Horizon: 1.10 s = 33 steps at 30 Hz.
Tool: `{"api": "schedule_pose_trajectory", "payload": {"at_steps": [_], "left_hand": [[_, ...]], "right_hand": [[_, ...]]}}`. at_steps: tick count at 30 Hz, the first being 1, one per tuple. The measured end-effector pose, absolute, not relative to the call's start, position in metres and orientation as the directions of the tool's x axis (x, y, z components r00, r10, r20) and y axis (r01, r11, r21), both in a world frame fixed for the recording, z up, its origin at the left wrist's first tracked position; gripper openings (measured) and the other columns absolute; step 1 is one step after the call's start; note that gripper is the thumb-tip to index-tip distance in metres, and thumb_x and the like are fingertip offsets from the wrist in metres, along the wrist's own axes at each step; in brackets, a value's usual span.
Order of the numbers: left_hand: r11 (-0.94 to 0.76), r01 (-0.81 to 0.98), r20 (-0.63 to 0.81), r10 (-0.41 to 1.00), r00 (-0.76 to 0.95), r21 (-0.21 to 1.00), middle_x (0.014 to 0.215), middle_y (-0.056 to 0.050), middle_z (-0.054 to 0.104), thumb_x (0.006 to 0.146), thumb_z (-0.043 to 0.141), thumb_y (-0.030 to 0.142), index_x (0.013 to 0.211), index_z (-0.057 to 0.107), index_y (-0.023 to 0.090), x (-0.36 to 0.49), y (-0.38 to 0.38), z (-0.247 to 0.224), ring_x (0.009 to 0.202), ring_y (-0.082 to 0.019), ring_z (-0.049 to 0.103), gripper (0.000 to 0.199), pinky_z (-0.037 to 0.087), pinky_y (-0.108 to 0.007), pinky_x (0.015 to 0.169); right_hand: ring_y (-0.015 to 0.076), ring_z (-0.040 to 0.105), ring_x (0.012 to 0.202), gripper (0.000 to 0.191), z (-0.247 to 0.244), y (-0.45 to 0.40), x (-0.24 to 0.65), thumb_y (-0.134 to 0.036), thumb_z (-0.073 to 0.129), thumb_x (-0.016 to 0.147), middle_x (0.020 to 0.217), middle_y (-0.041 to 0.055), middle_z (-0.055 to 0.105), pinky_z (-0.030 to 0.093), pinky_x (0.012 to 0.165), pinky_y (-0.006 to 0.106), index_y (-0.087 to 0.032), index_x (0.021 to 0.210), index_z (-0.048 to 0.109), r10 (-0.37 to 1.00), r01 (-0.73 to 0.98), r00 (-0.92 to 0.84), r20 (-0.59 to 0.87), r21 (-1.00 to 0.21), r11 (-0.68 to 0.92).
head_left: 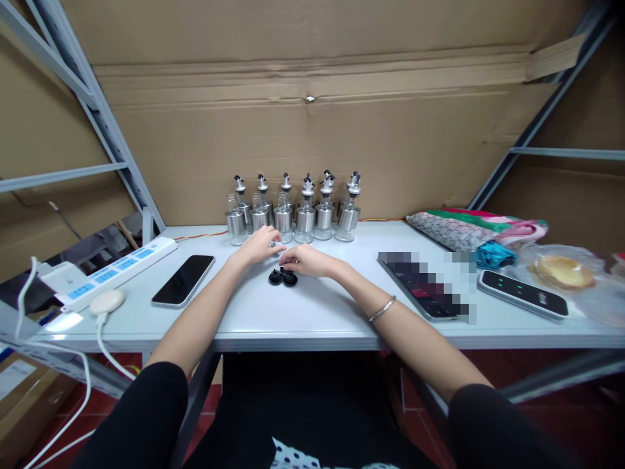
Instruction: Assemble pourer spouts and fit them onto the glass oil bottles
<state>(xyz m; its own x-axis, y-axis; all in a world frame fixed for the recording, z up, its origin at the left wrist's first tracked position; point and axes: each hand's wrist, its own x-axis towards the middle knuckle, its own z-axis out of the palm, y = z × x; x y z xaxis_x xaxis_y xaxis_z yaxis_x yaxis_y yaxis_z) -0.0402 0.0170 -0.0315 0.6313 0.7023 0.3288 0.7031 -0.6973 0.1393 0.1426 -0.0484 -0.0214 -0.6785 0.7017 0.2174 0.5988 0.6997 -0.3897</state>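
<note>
My left hand is over the middle of the table with its fingers curled together. Something small and shiny shows by its fingertips, too small to name. Close beside it, my right hand pinches at a small black stopper, its fingertips at the top edge. A second black stopper lies just to the left. Behind both hands stand several glass bottles with metal sleeves. Three in front at the left, such as this open-necked bottle, have no pourer; others, like this bottle, carry metal pourers with black tips.
A phone and a power strip lie left, with a round white charger. At right are a partly blurred phone, a white device, a patterned cloth bag and plastic-wrapped food. Cardboard walls the back.
</note>
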Motion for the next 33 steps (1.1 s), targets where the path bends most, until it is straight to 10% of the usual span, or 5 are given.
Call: {"api": "schedule_pose_trajectory", "payload": {"at_steps": [6, 11, 20, 29, 33], "left_hand": [[-0.676, 0.725, 0.430, 0.698, 0.573, 0.132, 0.097, -0.008, 0.059, 0.083, 0.053, 0.033, 0.095, 0.058, 0.017, -0.034, 0.008, -0.023, 0.099, -0.024, 0.051, 0.020, 0.042, -0.037, 0.087], [-0.703, 0.601, 0.654, 0.664, 0.363, 0.380, 0.116, -0.012, 0.056, 0.080, 0.053, 0.019, 0.118, 0.047, 0.014, -0.002, 0.010, -0.002, 0.105, -0.022, 0.055, 0.038, 0.042, -0.037, 0.094], [-0.559, 0.461, 0.596, 0.799, 0.078, 0.689, 0.128, -0.022, 0.051, 0.075, 0.056, 0.005, 0.133, 0.031, 0.011, 0.084, 0.052, 0.032, 0.122, -0.029, 0.048, 0.063, 0.036, -0.043, 0.102], [-0.593, 0.459, 0.621, 0.777, 0.108, 0.662, 0.104, -0.010, 0.064, 0.072, 0.063, 0.010, 0.110, 0.052, 0.015, 0.076, 0.046, 0.052, 0.100, -0.024, 0.059, 0.040, 0.043, -0.040, 0.094], [-0.753, 0.305, 0.780, 0.624, 0.047, 0.584, 0.114, -0.008, 0.059, 0.089, 0.048, 0.027, 0.115, 0.048, 0.020, 0.074, 0.013, 0.065, 0.107, -0.021, 0.055, 0.027, 0.042, -0.039, 0.095]], "right_hand": [[0.0164, 0.061, 0.074, 0.015, -0.023, -0.048, 0.142, -0.010, 0.066, 0.071, 0.080, 0.0053, 0.070, 0.044, 0.069, 0.026, -0.015, 0.085, 0.069, 0.719, 0.606, -0.638, 0.277, -0.395, 0.690], [0.0159, 0.061, 0.071, 0.009, -0.019, -0.047, 0.142, -0.016, 0.062, 0.077, 0.081, 0.0068, 0.071, 0.044, 0.069, 0.025, -0.014, 0.082, 0.069, 0.717, 0.588, -0.614, 0.328, -0.416, 0.694], [0.0163, 0.061, 0.066, 0.018, -0.007, -0.029, 0.170, -0.020, 0.050, 0.080, 0.070, 0.0036, 0.068, 0.044, 0.065, 0.026, -0.016, 0.076, 0.066, 0.737, 0.664, -0.087, 0.670, -0.512, 0.545], [0.0213, 0.061, 0.081, 0.019, -0.006, -0.021, 0.183, -0.026, 0.051, 0.081, 0.086, 0.0072, 0.068, 0.045, 0.081, 0.035, -0.018, 0.093, 0.063, 0.653, 0.659, 0.188, 0.734, -0.587, 0.470], [0.0274, 0.051, 0.111, 0.054, -0.005, -0.025, 0.181, -0.038, 0.062, 0.076, 0.120, 0.0147, 0.056, 0.038, 0.098, 0.043, -0.017, 0.123, 0.046, 0.513, 0.642, 0.223, 0.829, -0.521, 0.562]]}}
